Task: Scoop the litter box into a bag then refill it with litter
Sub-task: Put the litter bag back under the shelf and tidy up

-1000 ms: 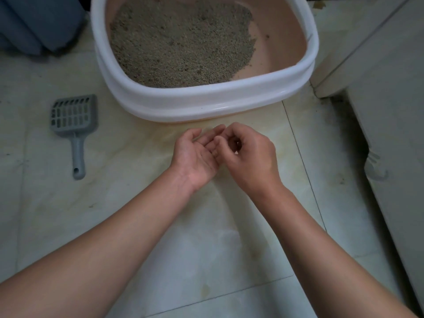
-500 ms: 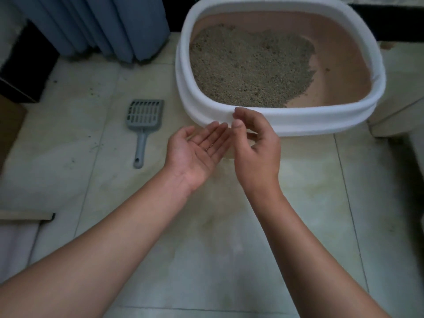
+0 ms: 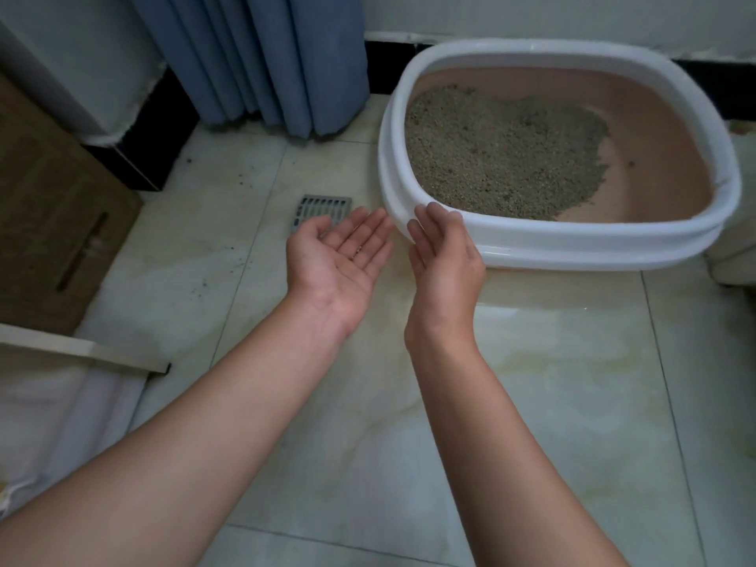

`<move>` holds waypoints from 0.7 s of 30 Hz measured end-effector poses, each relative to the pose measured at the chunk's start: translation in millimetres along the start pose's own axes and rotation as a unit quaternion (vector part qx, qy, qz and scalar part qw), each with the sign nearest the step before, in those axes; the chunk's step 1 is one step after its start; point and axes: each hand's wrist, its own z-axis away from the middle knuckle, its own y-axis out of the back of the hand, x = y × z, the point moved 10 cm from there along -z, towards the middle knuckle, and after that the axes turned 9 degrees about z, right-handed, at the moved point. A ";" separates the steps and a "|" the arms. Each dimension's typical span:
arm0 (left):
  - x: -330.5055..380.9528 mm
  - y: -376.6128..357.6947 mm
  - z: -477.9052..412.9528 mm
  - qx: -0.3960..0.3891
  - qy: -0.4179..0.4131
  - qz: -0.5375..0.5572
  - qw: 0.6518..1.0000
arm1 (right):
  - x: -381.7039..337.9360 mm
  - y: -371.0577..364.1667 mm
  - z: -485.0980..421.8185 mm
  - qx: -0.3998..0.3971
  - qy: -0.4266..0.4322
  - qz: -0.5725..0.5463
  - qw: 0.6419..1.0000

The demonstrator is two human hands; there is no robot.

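Both bare hands out over the tiled floor point(image 3: 532, 403), nothing held. Left hand point(image 3: 335, 255) palm up, fingers spread flat, grip open and empty; a few dark specks on the fingers, too small to tell what. Right hand point(image 3: 444, 255) edge-on, fingers straight and together, grip open, fingertips in front of the near-left corner of the litter box point(image 3: 572, 247); contact with the rim unclear. Box sits on the floor upper right, white rim, pink inside, by the wall. Litter point(image 3: 503, 157) grey-brown, piled toward the box's left and middle, bare pink bottom showing on the right side. Scoop point(image 3: 323, 204) grey, slotted, lies flat on the floor left of the box, partly hidden behind the left hand; handle not visible. Blue curtain point(image 3: 262, 59) hangs upper left, reaching the floor. Brown cabinet point(image 3: 53, 223) at far left. Dark crumbs scattered on the tiles near the cabinet. No bag in view.
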 end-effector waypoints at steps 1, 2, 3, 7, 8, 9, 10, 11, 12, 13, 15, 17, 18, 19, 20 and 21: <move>2.1 -3.3 2.8 -0.001 -0.009 -0.001 1.000 | -0.8 -3.8 1.1 -0.005 -0.015 -0.026 1.000; 3.9 -6.1 5.7 -0.001 -0.020 -0.003 1.000 | -1.8 -8.2 2.6 -0.012 -0.028 -0.048 0.998; 5.9 -7.9 8.9 -0.001 -0.034 -0.008 0.999 | -2.4 -13.1 5.3 -0.022 -0.040 -0.066 0.997; 12.8 -12.2 27.9 0.008 -0.090 -0.017 0.996 | -11.1 -33.2 20.2 -0.051 -0.064 -0.101 0.992; 14.0 -14.1 33.5 0.014 -0.097 -0.011 0.995 | -15.3 -35.7 24.1 -0.049 -0.069 -0.108 0.991; 15.2 -16.5 39.2 0.021 -0.100 -0.004 0.995 | -19.7 -37.9 29.2 -0.046 -0.079 -0.117 0.989; 16.8 -19.7 45.5 0.026 -0.098 0.006 0.995 | -25.0 -40.2 35.3 -0.043 -0.093 -0.127 0.987; 18.6 -23.9 52.8 0.032 -0.093 0.017 0.995 | -31.7 -42.3 41.9 -0.043 -0.106 -0.137 0.984; 20.8 -29.6 61.2 0.036 -0.088 0.029 0.995 | -40.1 -44.7 48.7 -0.044 -0.118 -0.146 0.981; 23.2 -36.2 71.0 0.040 -0.081 0.042 0.995 | -49.6 -46.9 55.9 -0.046 -0.130 -0.155 0.978; 28.6 -53.1 93.3 0.043 -0.066 0.071 0.994 | -73.2 -51.7 70.0 -0.054 -0.146 -0.175 0.972; 36.3 -74.0 118.1 0.047 -0.060 0.096 0.993 | -101.9 -56.1 84.5 -0.055 -0.154 -0.192 0.968; 40.4 -86.0 131.3 0.047 -0.058 0.104 0.992 | -117.4 -57.9 92.0 -0.052 -0.159 -0.198 0.966; 44.2 -99.6 145.1 0.047 -0.056 0.109 0.991 | -133.8 -59.5 99.5 -0.048 -0.162 -0.204 0.964; 48.1 -114.2 159.1 0.046 -0.053 0.113 0.991 | -151.3 -61.2 106.8 -0.043 -0.163 -0.210 0.963; 52.4 -129.6 173.1 0.044 -0.051 0.116 0.991 | -169.8 -62.5 113.6 -0.036 -0.163 -0.217 0.962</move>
